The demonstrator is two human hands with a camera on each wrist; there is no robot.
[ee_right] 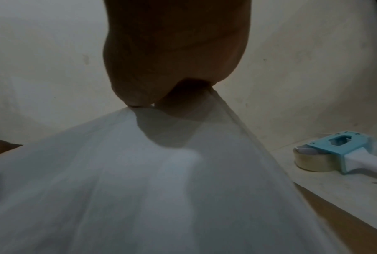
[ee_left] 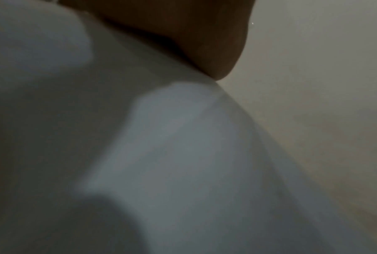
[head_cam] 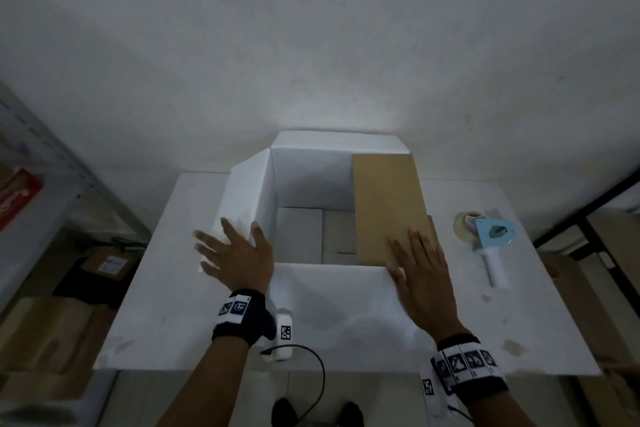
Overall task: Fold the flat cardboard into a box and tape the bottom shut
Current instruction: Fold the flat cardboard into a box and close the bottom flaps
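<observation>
table (head_cam: pixel 166 329) w/ white top carries it all. the box (head_cam: pixel 311 180) stands mid-table, already squared up, open end facing up, white inside; far flap and l flap stand up or lean outward, near flap (head_cam: pixel 332 298) lies out toward the person, r flap (head_cam: pixel 388 204) shows brown and is tipped inward over the opening. judging by looks: thin corrugated card, light, stiff across panels but weak at the creases, so it prob skews if pushed at one corner; best pressed flat-palmed on flap faces nr the fold lines, both sides at once. left hand (head_cam: pixel 232 256) grip: fingers spread and straight, resting on the l flap, nothing clamped. right hand (head_cam: pixel 420 274) grip: fingers flat and together on the brown flap's near corner, pressing, not pinching; wrist view shows the fingertips (ee_right: pixel 140 101) on a card edge. tape dispenser (head_cam: pixel 490 243), blue head, white handle, lies untouched r of the box, apart from it.
</observation>
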